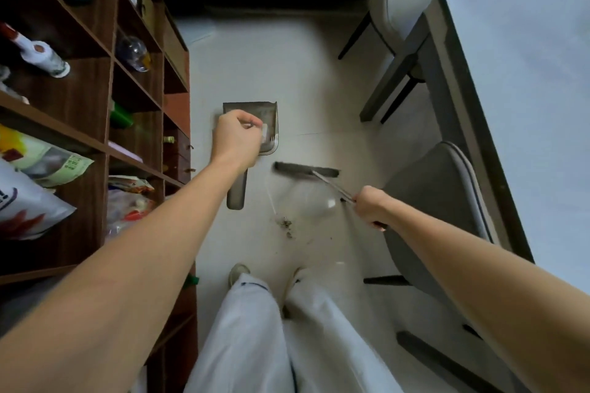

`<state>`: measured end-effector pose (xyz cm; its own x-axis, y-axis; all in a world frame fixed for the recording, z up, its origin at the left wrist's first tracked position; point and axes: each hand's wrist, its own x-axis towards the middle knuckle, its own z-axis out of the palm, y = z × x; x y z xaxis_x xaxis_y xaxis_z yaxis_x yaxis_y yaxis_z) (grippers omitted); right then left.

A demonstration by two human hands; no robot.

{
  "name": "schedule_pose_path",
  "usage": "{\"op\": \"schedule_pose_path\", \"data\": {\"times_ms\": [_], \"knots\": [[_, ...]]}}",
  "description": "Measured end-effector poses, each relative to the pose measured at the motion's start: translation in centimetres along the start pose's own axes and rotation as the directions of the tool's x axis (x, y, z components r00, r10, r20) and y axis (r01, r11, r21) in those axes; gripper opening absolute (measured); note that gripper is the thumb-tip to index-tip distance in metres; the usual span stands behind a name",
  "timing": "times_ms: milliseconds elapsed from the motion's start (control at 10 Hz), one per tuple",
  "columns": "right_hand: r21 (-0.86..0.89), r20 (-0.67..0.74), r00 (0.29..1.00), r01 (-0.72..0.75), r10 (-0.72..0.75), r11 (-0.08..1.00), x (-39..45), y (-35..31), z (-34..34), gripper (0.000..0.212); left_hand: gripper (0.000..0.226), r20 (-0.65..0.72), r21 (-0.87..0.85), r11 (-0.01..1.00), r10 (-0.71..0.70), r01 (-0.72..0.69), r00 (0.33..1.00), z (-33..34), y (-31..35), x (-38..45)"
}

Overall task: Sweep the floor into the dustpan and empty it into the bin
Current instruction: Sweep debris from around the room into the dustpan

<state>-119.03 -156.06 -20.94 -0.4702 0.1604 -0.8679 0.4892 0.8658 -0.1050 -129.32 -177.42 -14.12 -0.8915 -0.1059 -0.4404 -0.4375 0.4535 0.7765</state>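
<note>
A: The grey plastic dustpan lies on the pale floor, well ahead of the small dark pile of dirt.

B: Left hand hovers curled above it (holding something? cannot tell). Right hand grips the thin-handled dark broom; sweeping risks scattering dirt past the pan.

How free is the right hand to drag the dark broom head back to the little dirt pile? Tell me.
Probably free: the right hand grips the broom handle, and only bare pale floor separates the dark broom head from the dirt pile.
</note>
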Motion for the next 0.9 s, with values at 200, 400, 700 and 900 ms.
{"op": "schedule_pose_path", "data": {"times_ms": [200, 400, 700, 900], "knots": [[-0.234, 0.112, 0.991, -0.042, 0.069, 0.971, 2.0, -1.1, 1.7, 0.02, 0.028, -0.058, 0.015, 1.0, -0.025, 0.026, 0.998, -0.3, -3.5, -0.1], [0.131, 0.14, 0.974, -0.198, 0.18, 0.971, 1.5, 0.0, 9.7, 0.036, 0.027, -0.085, 0.0, 0.999, -0.05, 0.051, 0.995, -1.6, -6.5, -1.7], [0.002, 0.21, 0.973, -0.092, 0.09, 0.996, -6.4, 0.4, 20.5, 0.03, 0.025, -0.119, -0.039, 0.999, 0.009, -0.014, 0.993, -5.5, -11.2, -9.3], [0.285, 0.128, 0.989, -0.103, 0.069, 0.953, -13.6, 2.2, 22.9, 0.012, 0.022, -0.058, -0.036, 0.997, 0.072, -0.074, 0.996, -8.2, -14.6, -13.7]]}}
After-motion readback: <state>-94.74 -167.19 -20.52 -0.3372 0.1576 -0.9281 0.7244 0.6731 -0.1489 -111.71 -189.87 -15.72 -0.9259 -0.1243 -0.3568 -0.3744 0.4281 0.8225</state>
